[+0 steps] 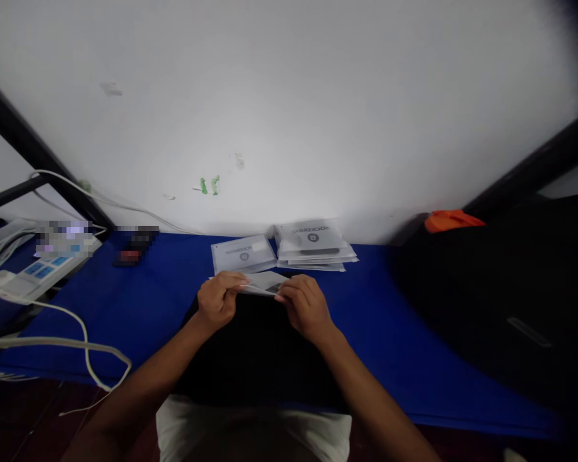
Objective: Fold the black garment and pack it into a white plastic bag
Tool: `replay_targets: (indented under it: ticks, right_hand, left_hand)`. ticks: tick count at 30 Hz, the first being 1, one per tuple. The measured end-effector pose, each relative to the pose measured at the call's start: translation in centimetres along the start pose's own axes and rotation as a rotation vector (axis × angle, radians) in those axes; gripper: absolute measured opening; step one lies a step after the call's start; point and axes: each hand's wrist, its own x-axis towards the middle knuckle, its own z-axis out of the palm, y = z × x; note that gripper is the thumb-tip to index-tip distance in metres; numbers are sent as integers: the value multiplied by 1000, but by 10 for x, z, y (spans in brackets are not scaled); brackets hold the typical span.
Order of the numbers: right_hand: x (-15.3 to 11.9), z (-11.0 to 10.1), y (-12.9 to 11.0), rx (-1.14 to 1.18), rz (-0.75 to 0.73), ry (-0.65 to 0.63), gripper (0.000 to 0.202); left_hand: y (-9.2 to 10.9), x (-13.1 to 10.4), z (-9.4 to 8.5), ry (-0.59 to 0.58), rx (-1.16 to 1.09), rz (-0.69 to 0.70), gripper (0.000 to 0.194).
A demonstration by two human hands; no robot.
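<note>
Between my two hands is a whitish translucent plastic bag (264, 280), held up by its near edge. My left hand (218, 298) pinches its left end, fingers closed. At the right end the fingers of my right hand (307, 305) are also pressed together on the edge. What lies inside this bag, if anything, I cannot make out. Just beyond it a flat frosted bag (244, 252) with dark lettering rests on the blue surface. To its right sits a pile of similar printed bags (313, 242), stacked unevenly against the wall.
A white power strip (41, 273) with cables stands at the left, and a white cord (84, 321) loops over the blue surface (139, 301). A dark object (135, 247) lies near it, blurred. On the right is a large black bag (501, 308) with orange cloth (453, 221) above.
</note>
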Motion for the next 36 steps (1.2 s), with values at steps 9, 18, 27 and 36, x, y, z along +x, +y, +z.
replay_targets:
  ticks: [9, 18, 27, 36]
  right_hand:
    - [-1, -10, 18, -115, 37, -20, 5]
    - [-11, -14, 37, -139, 164, -54, 6]
    - [-8, -25, 33, -17, 146, -169, 25]
    - [-10, -2, 12, 151, -14, -359, 42]
  left_hand:
    - [-11, 9, -10, 196, 39, -106, 13]
    - [-12, 6, -10, 236, 86, -131, 16]
    - [0, 3, -3, 158, -13, -25, 7]
    - [16, -7, 10, -85, -185, 154, 11]
